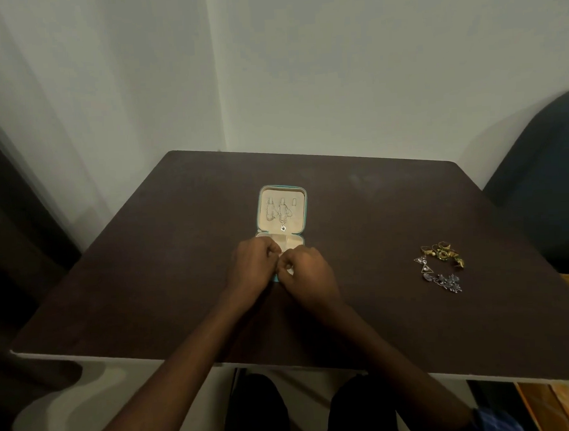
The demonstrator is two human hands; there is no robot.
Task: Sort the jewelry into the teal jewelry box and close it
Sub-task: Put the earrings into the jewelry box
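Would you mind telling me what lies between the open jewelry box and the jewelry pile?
Only bare dark table shows between the teal jewelry box and the jewelry pile, in the head view.

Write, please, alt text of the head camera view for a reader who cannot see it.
Two hands, left hand and right hand, meet with curled fingers over the base of an open teal jewelry box on a dark table; what they hold is hidden. Chains hang inside the lid, and loose jewelry lies apart on the right.

Both hands (281, 265) cover jewelry box (281, 212) lower tray; item between fingertips unreadable. Jewelry pile (441, 266) pieces too small to separate. Chair (545, 182) cut by right edge.
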